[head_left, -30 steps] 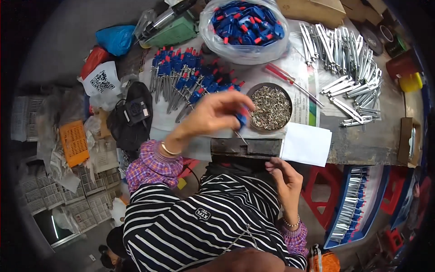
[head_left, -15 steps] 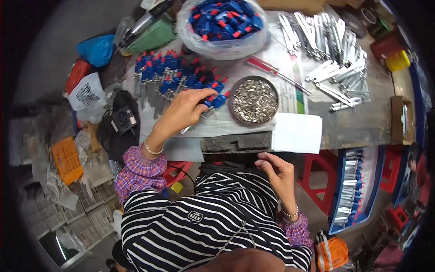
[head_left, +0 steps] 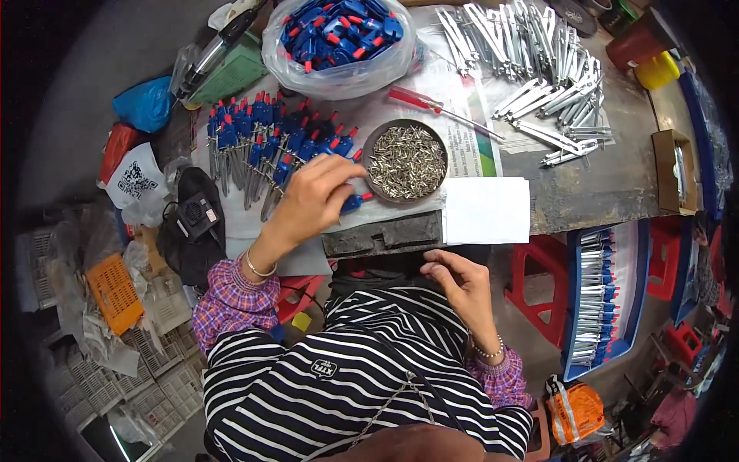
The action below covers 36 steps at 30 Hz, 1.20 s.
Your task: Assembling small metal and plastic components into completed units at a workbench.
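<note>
My left hand (head_left: 306,199) is closed over the near edge of a pile of blue-headed metal compasses (head_left: 269,146). One blue compass head (head_left: 352,203) with a red tip sticks out past its thumb, seemingly in the grip; the rest is hidden under the palm. The forefinger is beside the left rim of a round bowl (head_left: 371,185) full of small silver pins (head_left: 408,162). My right hand (head_left: 464,289) is in front of the table edge, fingers curled and thumb against the forefinger. Whatever small thing it may hold does not show.
A clear bag (head_left: 281,73) of blue heads stands at the back. A red-handled screwdriver (head_left: 443,109) lies behind the bowl, white paper (head_left: 487,209) near the edge. Silver compass legs (head_left: 546,85) are heaped at back right. A blue tray (head_left: 630,300) of compasses stands lower right.
My left hand has come nearer to me and toward the bowl, with a blue compass head now showing beyond the thumb. My right hand stays much the same. The whole view has shifted.
</note>
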{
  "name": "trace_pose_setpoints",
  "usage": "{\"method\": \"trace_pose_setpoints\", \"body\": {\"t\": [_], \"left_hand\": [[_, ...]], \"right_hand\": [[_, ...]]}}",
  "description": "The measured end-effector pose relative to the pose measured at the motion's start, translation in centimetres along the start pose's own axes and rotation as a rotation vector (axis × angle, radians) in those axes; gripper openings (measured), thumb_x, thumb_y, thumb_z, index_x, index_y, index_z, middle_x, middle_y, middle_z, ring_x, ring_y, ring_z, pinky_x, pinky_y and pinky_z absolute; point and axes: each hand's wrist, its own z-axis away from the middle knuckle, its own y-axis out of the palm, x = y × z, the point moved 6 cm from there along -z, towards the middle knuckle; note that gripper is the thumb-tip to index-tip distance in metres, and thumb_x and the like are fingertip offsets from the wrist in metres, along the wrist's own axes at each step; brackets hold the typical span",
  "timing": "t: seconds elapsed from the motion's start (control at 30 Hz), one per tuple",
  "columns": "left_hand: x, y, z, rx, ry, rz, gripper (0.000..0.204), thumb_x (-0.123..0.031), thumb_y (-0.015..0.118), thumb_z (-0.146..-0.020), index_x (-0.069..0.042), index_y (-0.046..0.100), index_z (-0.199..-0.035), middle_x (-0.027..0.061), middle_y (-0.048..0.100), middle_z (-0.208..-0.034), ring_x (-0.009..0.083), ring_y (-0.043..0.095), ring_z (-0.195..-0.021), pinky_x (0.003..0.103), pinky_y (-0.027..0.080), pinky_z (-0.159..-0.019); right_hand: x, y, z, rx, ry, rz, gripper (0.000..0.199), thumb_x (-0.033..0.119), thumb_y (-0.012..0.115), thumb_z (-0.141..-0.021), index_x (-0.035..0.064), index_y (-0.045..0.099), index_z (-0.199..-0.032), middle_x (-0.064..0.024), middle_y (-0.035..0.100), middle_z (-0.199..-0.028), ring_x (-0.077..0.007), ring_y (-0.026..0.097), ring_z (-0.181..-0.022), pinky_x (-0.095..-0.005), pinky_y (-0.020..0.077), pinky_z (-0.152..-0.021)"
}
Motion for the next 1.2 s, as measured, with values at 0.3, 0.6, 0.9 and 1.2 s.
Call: {"method": "trace_pose_setpoints", "body": {"t": [0.3, 0.6, 0.9, 1.2], "left_hand": [[-1.1, 2.4, 2.7, 0.044, -0.098, -0.252, 0.032, -0.007, 0.069, -0.071, -0.003, 0.059, -0.101, 0.0118, 0.057, -0.089, 0.0301, 0.055, -0.082, 0.037, 0.046, -0.071], [-0.5, 1.9, 3.0, -0.082, -0.013, -0.294, 0.026, -0.008, 0.066, -0.071, -0.001, 0.058, -0.095, 0.0101, 0.051, -0.076, 0.0271, 0.053, -0.073, 0.036, 0.045, -0.063], [1.9, -0.5, 3.1, -0.277, -0.118, -0.334, 0.036, -0.008, 0.070, -0.070, -0.002, 0.058, -0.103, 0.0124, 0.058, -0.088, 0.0300, 0.057, -0.078, 0.037, 0.047, -0.069], [1.8, 0.0, 2.9, -0.234, -0.139, -0.356, 0.048, -0.011, 0.074, -0.067, -0.005, 0.056, -0.110, 0.0123, 0.053, -0.102, 0.0303, 0.054, -0.087, 0.038, 0.046, -0.073]], "right_hand": [[0.1, 0.3, -0.4, 0.035, 0.007, -0.001, 0.019, 0.003, 0.056, -0.087, -0.0061, 0.062, -0.103, -0.0091, 0.068, -0.083, -0.0106, 0.063, -0.076, -0.0224, 0.0507, -0.070], [-0.2, 0.5, -0.2, 0.018, 0.022, 0.022, 0.019, 0.004, 0.056, -0.088, -0.0062, 0.063, -0.102, -0.0092, 0.067, -0.084, -0.0109, 0.062, -0.078, -0.0223, 0.0503, -0.071], [-0.2, 0.8, -0.5, 0.026, 0.021, 0.024, 0.018, 0.003, 0.056, -0.088, -0.0069, 0.062, -0.102, -0.0096, 0.067, -0.085, -0.0120, 0.063, -0.079, -0.0235, 0.0512, -0.072], [-0.3, 0.9, -0.7, 0.036, -0.002, 0.039, 0.019, 0.002, 0.055, -0.088, -0.0077, 0.062, -0.102, -0.0105, 0.068, -0.085, -0.0128, 0.064, -0.078, -0.0238, 0.0517, -0.072]]}}
